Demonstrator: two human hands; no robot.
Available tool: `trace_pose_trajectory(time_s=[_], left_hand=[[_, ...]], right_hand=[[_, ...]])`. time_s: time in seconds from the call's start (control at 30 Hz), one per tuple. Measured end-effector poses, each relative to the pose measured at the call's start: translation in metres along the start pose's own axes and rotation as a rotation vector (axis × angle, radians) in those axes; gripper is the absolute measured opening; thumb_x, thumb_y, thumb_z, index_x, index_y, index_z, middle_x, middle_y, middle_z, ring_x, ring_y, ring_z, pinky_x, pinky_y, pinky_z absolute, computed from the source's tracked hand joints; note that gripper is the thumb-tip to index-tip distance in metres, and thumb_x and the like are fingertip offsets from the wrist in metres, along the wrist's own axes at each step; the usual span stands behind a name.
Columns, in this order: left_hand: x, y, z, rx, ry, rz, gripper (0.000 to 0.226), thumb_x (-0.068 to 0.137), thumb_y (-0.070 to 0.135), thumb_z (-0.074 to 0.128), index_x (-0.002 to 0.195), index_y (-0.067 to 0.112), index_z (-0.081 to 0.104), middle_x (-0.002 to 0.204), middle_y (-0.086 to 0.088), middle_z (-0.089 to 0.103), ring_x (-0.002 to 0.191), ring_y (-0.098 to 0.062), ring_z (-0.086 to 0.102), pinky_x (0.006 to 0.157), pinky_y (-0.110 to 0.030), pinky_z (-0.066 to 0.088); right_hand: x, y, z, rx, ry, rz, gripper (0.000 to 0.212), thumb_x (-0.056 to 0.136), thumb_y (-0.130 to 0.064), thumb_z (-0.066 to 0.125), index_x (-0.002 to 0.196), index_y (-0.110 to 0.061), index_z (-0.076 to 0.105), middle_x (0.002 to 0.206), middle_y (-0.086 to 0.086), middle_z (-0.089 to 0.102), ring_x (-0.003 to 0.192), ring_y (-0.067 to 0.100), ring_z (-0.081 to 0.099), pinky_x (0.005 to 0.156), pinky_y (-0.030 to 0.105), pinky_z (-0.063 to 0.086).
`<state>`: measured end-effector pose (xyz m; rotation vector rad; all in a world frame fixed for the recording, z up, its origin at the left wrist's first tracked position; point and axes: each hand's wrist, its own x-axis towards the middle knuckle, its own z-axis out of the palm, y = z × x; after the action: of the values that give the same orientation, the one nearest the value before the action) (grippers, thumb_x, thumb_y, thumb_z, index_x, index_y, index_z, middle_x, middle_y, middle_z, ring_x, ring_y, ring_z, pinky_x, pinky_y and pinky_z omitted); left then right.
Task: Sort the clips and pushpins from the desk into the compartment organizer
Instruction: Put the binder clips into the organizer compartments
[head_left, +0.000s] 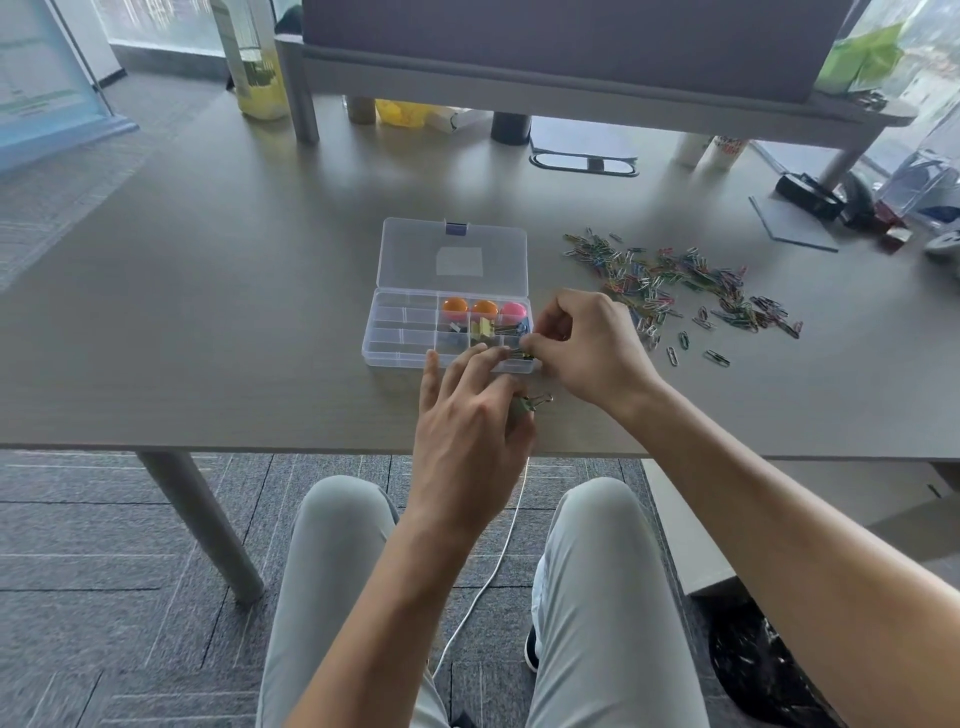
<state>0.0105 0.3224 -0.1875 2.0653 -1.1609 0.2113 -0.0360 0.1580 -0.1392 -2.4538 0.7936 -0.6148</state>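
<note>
Grey desk (208, 312) bearing a clear organizer (400, 358), above carpeted floor (104, 571).

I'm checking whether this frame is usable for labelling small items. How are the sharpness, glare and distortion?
Head view: wide-angle bending bows the desk edge; the paper clips are sharp enough to tell colours apart; the corners and background smear; soft window glare washes the desk's far side; the hands hide the binder clip and part of the organizer.

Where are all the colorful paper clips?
In the head view, the pile of paper clips lies on the desk right of the clear organizer, just beyond the right hand.
</note>
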Motion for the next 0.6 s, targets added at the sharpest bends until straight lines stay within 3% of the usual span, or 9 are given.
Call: trace_pose_trajectory(time_s=[0.17, 0.37, 0.6], left_hand=[[0.003, 0.000, 0.001, -0.083, 0.047, -0.020, 0.020, 0.090, 0.020, 0.064, 0.108, 0.017, 0.071, 0.139, -0.002, 0.059, 0.139, -0.021, 0.045, 0.119, -0.051, 0.028], [0.012, 0.005, 0.000, -0.135, 0.142, -0.097, 0.022, 0.094, 0.020, 0.066, 0.114, 0.012, 0.071, 0.138, -0.005, 0.058, 0.140, -0.023, 0.041, 0.115, -0.049, 0.033], [0.019, 0.005, 0.004, -0.109, 0.124, -0.050, 0.022, 0.095, 0.019, 0.065, 0.115, 0.013, 0.072, 0.136, -0.003, 0.060, 0.139, -0.023, 0.043, 0.114, -0.052, 0.033]], right_hand=[[-0.014, 0.004, -0.012, 0.062, 0.091, -0.042, 0.015, 0.090, -0.027, 0.077, 0.079, -0.017, 0.074, 0.059, -0.013, 0.061, 0.056, 0.001, 0.055, 0.060, 0.023, 0.044], [-0.031, 0.004, -0.033, 0.454, -0.233, 0.350, 0.021, 0.096, -0.025, 0.072, 0.088, -0.006, 0.076, 0.073, 0.004, 0.076, 0.049, 0.017, 0.063, 0.043, 0.027, 0.047], [-0.024, 0.007, -0.032, 0.622, -0.314, 0.422, 0.012, 0.090, -0.016, 0.079, 0.091, -0.005, 0.077, 0.076, 0.005, 0.076, 0.049, 0.012, 0.058, 0.043, 0.023, 0.046]])
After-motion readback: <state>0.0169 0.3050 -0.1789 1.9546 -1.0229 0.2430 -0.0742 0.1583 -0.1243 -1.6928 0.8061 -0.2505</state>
